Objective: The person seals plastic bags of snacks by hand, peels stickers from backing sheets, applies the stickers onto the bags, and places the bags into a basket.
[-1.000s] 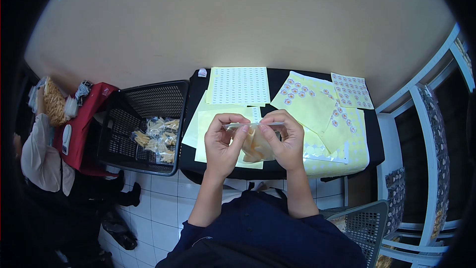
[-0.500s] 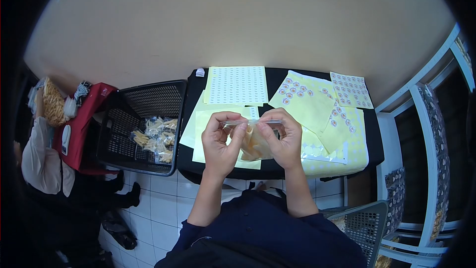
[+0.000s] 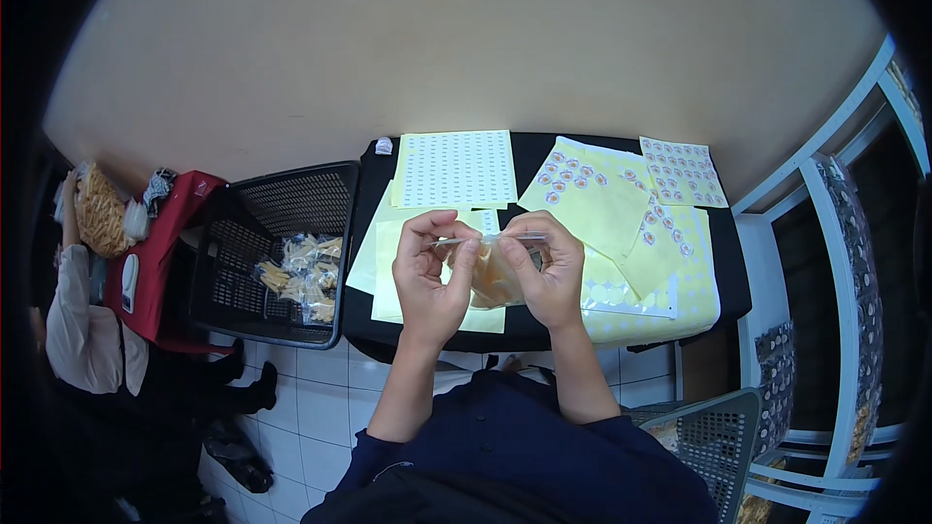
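Observation:
A clear plastic bag [image 3: 497, 283] with pale yellow-orange contents hangs between my hands, above the front part of the table. My left hand [image 3: 433, 267] pinches its top edge on the left side. On the right side of the same edge, my right hand [image 3: 544, 270] grips with thumb and fingers. The two thumbs point toward each other near the middle of the bag's top. Behind and below the bag lie yellow backing sheets [image 3: 388, 281]. A sheet of small printed labels [image 3: 456, 167] is just beyond my left hand.
Sheets with round stickers [image 3: 592, 209] cover the right of the black-clothed table [image 3: 369, 330]. Left of it stands a black crate [image 3: 282, 196] holding bagged snack sticks [image 3: 309, 272]. Further left, a person [image 3: 87, 320] reaches toward a large snack bag [image 3: 102, 209]. White shelving [image 3: 825, 223] stands right.
Both hands still hold the bag's top edge, with only small finger shifts. The view has moved slightly, so the table and sheets appear a little further left.

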Demonstrator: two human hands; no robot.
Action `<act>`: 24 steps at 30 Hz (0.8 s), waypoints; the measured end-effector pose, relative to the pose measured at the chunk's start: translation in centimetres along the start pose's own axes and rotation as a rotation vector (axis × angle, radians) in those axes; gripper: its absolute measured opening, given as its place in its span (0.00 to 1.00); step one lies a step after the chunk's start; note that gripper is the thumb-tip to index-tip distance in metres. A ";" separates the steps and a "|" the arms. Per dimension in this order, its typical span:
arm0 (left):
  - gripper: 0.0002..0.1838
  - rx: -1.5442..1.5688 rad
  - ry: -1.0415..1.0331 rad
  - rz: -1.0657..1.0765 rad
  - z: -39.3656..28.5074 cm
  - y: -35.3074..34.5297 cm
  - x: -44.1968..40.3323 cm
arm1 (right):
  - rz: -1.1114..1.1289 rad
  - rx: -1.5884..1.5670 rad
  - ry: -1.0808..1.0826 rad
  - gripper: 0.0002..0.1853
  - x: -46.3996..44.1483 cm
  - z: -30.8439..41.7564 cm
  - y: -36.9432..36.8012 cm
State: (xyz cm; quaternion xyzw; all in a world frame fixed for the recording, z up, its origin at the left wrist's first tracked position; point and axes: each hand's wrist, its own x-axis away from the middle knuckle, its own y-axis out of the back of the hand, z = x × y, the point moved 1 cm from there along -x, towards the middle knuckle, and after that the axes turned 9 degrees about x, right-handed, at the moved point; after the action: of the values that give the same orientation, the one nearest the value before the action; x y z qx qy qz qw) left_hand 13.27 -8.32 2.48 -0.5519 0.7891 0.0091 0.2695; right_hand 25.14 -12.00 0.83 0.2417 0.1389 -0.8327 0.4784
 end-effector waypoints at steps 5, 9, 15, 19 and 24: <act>0.18 0.013 0.014 0.009 0.3 0.1 -0.1 | 0.020 -0.009 -0.014 0.04 0.1 0.0 0.5; 0.29 -0.033 0.049 0.082 -0.8 -0.3 -0.5 | 0.058 -0.018 -0.024 0.04 0.3 -0.1 0.5; 0.35 -0.058 0.081 0.084 -0.6 -0.2 -0.2 | 0.070 0.010 -0.005 0.04 0.4 0.4 0.5; 0.34 -0.053 0.070 0.054 -0.7 -0.3 0.0 | 0.049 0.014 -0.003 0.05 0.6 0.3 0.2; 0.35 -0.047 0.074 0.042 -0.4 0.1 -0.1 | 0.056 0.030 -0.024 0.04 0.5 0.5 0.2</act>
State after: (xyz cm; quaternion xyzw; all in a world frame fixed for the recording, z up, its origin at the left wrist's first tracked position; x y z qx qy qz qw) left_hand 13.04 -8.34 2.79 -0.5414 0.8094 0.0128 0.2270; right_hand 24.94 -12.67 0.94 0.2428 0.1139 -0.8239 0.4993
